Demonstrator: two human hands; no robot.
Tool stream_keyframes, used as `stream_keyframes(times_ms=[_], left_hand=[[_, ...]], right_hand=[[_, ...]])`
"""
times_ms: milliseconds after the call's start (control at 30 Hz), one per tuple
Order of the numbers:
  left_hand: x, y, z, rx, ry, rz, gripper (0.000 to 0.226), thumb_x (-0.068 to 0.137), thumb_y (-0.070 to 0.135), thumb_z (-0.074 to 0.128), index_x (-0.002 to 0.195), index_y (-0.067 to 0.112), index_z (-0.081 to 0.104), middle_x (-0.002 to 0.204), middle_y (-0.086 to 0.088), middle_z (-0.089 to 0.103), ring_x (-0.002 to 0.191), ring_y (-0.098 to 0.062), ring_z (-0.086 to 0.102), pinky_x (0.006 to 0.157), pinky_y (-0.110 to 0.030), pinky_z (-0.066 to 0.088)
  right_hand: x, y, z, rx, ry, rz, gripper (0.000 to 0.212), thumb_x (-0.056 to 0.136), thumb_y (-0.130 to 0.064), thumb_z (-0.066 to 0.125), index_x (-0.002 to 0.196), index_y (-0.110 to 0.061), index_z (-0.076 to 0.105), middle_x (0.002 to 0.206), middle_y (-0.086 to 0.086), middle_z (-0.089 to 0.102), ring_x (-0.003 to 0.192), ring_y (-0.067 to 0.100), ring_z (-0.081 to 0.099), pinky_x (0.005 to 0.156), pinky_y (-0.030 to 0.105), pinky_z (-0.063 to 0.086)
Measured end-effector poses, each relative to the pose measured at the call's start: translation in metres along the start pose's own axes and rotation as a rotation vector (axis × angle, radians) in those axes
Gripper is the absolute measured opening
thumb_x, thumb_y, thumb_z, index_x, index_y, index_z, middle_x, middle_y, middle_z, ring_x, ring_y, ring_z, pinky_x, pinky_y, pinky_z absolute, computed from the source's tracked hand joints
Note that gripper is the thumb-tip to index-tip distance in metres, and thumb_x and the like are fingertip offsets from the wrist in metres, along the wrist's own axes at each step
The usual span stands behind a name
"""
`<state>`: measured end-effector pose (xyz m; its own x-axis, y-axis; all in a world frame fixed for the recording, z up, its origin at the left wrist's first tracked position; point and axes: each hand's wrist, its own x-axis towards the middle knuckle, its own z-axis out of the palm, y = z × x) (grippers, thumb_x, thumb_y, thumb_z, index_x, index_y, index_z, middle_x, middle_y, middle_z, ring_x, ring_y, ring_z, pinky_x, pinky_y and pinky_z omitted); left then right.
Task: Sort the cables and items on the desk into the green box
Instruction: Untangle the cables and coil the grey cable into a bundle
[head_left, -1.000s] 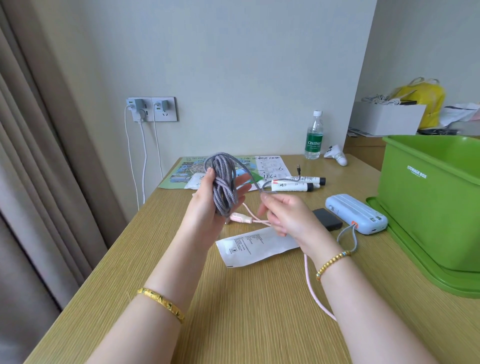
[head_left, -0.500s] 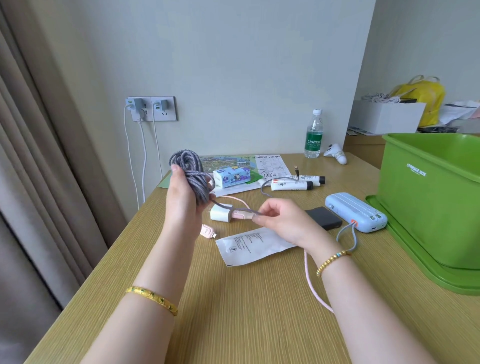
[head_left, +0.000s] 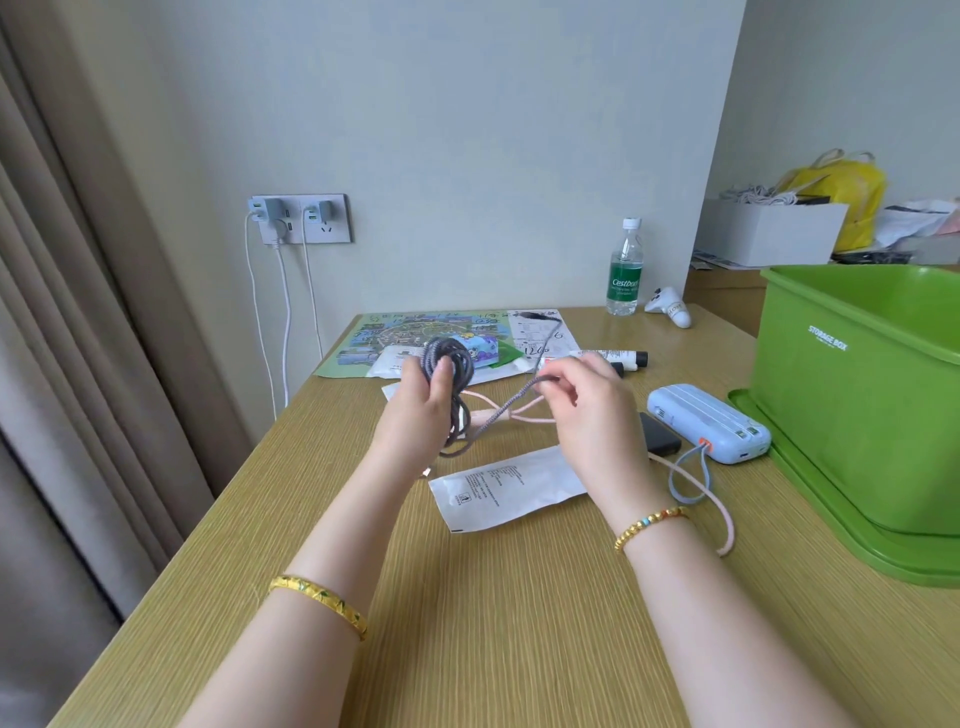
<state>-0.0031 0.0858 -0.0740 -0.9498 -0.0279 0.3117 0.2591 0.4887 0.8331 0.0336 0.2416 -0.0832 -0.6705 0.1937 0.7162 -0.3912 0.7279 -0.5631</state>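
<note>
Your work surface is a wooden desk (head_left: 519, 623). At its right edge sits the green box (head_left: 857, 415) on its lid (head_left: 831, 530). Beside it lie a power bank (head_left: 706, 423), black block (head_left: 660, 441) and pink cable (head_left: 722, 519). A white packet (head_left: 509, 488) lies mid-desk. Along the far edge: map (head_left: 384, 338), markers (head_left: 618, 358), bottle (head_left: 625, 275).

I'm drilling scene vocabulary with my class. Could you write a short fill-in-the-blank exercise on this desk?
1. The left hand grips a coiled ____ cable.
2. The right hand pinches that cable's loose ____.
3. The green box stands at the desk's ____ side.
4. The power bank is light ____.

Missing: grey; end; right; blue
</note>
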Motion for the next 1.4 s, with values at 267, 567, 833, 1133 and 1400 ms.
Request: stream_keyframes(times_ms=[267,567,833,1133,1400], left_hand=[[-0.013,0.003,-0.001,-0.017,-0.412,0.209,0.021,0.084,0.048,0.057,0.091,0.034,0.043,0.082,0.024,0.056,0.068,0.022,0.054,0.06,-0.001,0.04],[-0.025,0.009,-0.002,0.183,-0.688,0.311,0.015,0.096,0.03,0.043,0.099,0.02,0.054,0.085,0.006,0.058,0.078,-0.01,0.053,0.069,-0.01,0.041],[-0.016,0.016,-0.012,-0.296,-0.313,0.105,0.051,0.098,0.042,0.033,0.091,-0.002,0.058,0.077,-0.012,0.065,0.058,-0.012,0.055,0.055,-0.02,0.043],[-0.002,0.009,0.003,-0.678,-0.048,-0.126,0.042,0.097,0.048,0.033,0.097,0.017,0.061,0.088,-0.002,0.069,0.084,-0.022,0.063,0.093,-0.044,0.048],[-0.008,0.01,0.004,-0.927,-0.257,-0.055,0.052,0.1,0.046,0.019,0.093,0.02,0.064,0.085,-0.006,0.074,0.078,-0.023,0.072,0.071,-0.035,0.057]], right_hand=[[0.002,0.0,-0.007,-0.071,0.111,-0.014,0.009,0.084,-0.019,0.063,0.084,-0.013,0.071,0.088,0.002,0.063,0.072,0.019,0.056,0.061,0.031,0.045],[0.002,0.001,-0.011,0.06,0.047,0.093,0.011,0.085,-0.024,0.061,0.086,-0.021,0.072,0.072,0.0,0.067,0.064,0.018,0.056,0.058,0.032,0.045],[0.009,0.012,-0.007,0.196,-0.046,0.329,0.021,0.087,-0.028,0.061,0.067,-0.02,0.058,0.063,-0.003,0.06,0.059,0.013,0.05,0.059,0.03,0.041],[0.001,0.006,0.003,0.105,-0.448,0.296,0.022,0.089,-0.021,0.058,0.067,-0.028,0.058,0.081,0.009,0.068,0.07,0.023,0.057,0.073,0.042,0.051],[-0.009,0.005,0.007,-0.104,-0.624,0.236,0.027,0.093,-0.027,0.049,0.067,-0.025,0.053,0.066,-0.003,0.054,0.067,0.019,0.053,0.058,0.031,0.038]])
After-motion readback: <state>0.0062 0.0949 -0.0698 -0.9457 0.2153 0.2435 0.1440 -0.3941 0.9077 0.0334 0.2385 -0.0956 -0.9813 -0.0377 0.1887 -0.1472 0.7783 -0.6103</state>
